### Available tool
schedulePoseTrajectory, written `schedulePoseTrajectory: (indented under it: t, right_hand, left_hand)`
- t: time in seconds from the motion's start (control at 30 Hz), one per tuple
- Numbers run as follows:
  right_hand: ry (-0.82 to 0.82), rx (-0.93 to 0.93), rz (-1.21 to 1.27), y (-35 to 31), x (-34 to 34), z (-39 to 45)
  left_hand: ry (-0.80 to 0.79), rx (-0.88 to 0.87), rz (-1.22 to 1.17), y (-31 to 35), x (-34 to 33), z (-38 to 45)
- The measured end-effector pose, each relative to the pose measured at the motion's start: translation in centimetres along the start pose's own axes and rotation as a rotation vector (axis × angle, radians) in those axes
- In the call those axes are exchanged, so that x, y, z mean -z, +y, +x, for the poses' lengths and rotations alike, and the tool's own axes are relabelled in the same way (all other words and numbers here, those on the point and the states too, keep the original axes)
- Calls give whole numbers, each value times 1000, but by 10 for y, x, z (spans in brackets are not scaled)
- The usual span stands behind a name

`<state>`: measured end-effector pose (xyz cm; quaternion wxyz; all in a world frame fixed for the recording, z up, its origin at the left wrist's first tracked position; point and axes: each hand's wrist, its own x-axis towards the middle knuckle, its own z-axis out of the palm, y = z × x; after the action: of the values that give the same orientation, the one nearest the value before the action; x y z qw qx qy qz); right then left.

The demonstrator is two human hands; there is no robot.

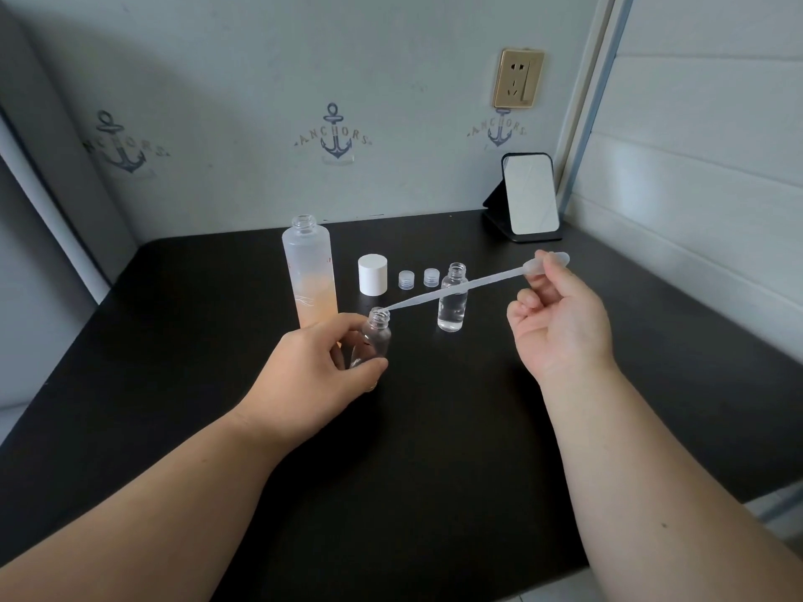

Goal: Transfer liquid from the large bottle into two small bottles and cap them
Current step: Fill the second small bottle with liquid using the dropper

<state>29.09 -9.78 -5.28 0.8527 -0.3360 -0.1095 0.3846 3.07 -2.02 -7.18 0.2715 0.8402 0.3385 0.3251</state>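
My left hand [321,367] grips a small clear bottle [374,336], tilted and uncapped, just above the black table [434,449]. My right hand [560,315] pinches the bulb of a long plastic pipette [456,288], whose tip rests in that bottle's mouth. A second small bottle [452,297] stands upright behind, uncapped and holding clear liquid. The tall frosted large bottle [310,271] stands open at the left, roughly half full of peach liquid. Its white cap [373,274] and two small clear caps [406,280] [431,277] sit in a row behind.
A small standing mirror [530,197] sits at the back right corner of the table. The wall with a socket [518,78] runs close behind the bottles. The table's front edge is near my forearms.
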Motion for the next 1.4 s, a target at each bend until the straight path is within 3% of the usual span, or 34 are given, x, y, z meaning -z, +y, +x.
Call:
schedulePoseTrajectory:
  t: [0.3,0.4,0.57,0.67,0.73,0.97,1.1,1.4]
  right_hand:
    - [-38,-36,21,1,0,1]
    - [-60,-40,19,1,0,1]
    - [-92,-33,-18,2,1,1]
    - [-95,-35,-22,3,1,1]
    - [-96,-40,-19,3,1,1]
    - [-83,-52,-16,2,-1,-1]
    - [-98,-56,-24,1,-2,-2]
    - [-169,-31,56,0,-1,-3]
  left_hand:
    - [-49,95,15,-2,-2,2]
    - [-44,55,-14,-2,-1,1]
    - [270,3,-324,1,6,-2]
    - [503,97,-348,-1,11,1]
    - [557,175,-386,-4,13,6]
    - [270,329,-301,-15,3,17]
    - [306,341,-185,-17,2,20]
    - [322,235,-219,-7,7,13]
